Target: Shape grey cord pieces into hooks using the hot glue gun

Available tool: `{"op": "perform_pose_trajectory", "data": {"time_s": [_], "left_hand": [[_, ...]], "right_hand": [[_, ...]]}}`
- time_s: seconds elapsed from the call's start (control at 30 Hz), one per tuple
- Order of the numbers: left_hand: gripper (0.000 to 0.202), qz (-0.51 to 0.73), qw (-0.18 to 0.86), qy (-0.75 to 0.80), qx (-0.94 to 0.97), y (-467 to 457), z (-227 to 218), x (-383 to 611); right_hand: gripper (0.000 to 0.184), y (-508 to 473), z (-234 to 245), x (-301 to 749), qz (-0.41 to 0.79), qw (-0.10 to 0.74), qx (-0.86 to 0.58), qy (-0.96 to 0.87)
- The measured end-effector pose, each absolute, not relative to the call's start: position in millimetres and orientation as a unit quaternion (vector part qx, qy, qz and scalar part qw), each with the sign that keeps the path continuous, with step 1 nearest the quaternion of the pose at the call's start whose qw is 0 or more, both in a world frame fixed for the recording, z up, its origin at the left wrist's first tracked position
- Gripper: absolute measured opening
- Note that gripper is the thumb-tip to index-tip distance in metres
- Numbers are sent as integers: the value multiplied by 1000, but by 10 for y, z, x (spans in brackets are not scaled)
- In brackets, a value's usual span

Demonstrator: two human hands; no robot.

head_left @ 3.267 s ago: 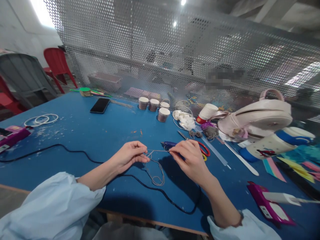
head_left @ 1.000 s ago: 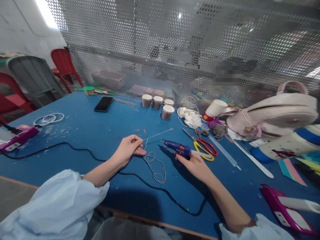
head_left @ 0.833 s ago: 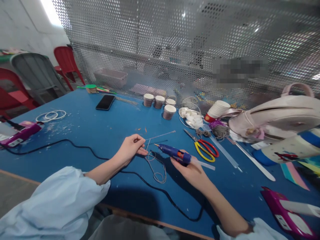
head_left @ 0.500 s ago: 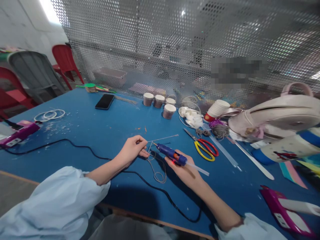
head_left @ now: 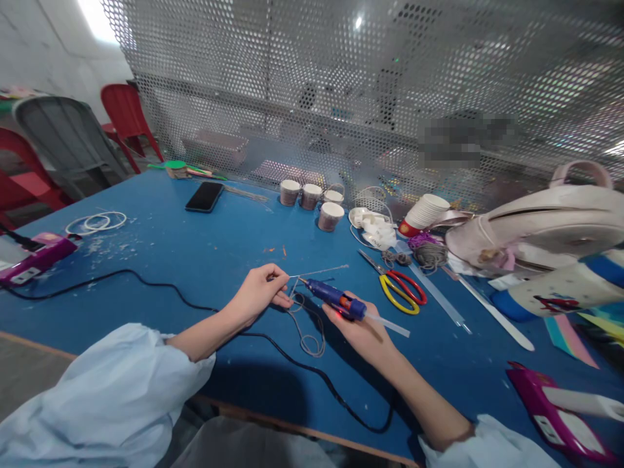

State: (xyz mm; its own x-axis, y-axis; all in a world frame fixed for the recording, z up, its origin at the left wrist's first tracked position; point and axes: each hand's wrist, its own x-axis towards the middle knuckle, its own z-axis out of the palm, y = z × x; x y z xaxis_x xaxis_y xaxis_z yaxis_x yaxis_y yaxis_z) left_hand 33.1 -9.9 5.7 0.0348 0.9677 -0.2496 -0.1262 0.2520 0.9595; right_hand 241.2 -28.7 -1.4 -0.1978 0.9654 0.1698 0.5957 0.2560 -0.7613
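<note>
My left hand [head_left: 266,289] pinches one end of a thin, wire-like stick [head_left: 322,270], which points right above the blue table. Wrapped around a blue hot glue gun [head_left: 336,297], my right hand [head_left: 358,328] holds its nozzle close to the stick, near my left fingertips. Whether the nozzle touches the stick I cannot tell. A clear glue stick [head_left: 387,324] sticks out of the gun's back. Grey yarn [head_left: 312,341] hangs from near my left fingers and lies in loops on the table between my hands.
Scissors [head_left: 402,291] lie right of the glue gun. Several paper-topped cups [head_left: 330,216] stand at the back, with a phone [head_left: 204,197] to their left. A black cable [head_left: 287,361] crosses in front. A bag [head_left: 531,221] and bottle [head_left: 560,289] occupy the right side.
Almost nothing differs. The glue gun and my right hand have shifted very slightly right; my left hand keeps its pinch on the stick.
</note>
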Motion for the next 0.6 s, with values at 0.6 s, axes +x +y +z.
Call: {"op": "perform_pose_trajectory", "data": {"time_s": [0.6], "left_hand": [[12, 467, 601, 506, 405, -99, 43, 331]], "right_hand": [[25, -349, 168, 2398, 271, 251, -531, -763]]}}
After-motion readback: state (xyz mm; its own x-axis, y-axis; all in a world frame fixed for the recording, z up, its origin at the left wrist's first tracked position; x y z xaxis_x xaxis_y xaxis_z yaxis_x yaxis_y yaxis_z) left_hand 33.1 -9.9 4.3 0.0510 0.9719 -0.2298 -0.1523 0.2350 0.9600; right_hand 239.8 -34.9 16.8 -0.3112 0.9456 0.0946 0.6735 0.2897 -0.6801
